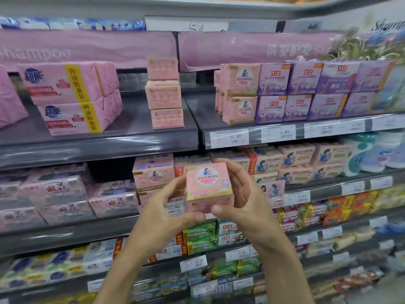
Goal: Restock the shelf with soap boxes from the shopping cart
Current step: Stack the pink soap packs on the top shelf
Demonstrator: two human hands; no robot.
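Note:
I hold one pink soap box (208,183) with a round blue-and-white label in both hands, in front of the second shelf. My left hand (168,207) grips its left side and bottom. My right hand (243,194) wraps its right side, thumb under the front. Matching pink boxes (240,94) are stacked in twos on the upper shelf (228,126) at centre right. A stack of three plain pink boxes (164,93) stands to their left. The shopping cart is out of view.
Large pink multi-packs (72,97) lie on the upper shelf at left, purple soap packs (306,91) at right. Bare shelf shows between the stacks. Lower shelves hold dense rows of soap; price tags (230,138) line the shelf edges.

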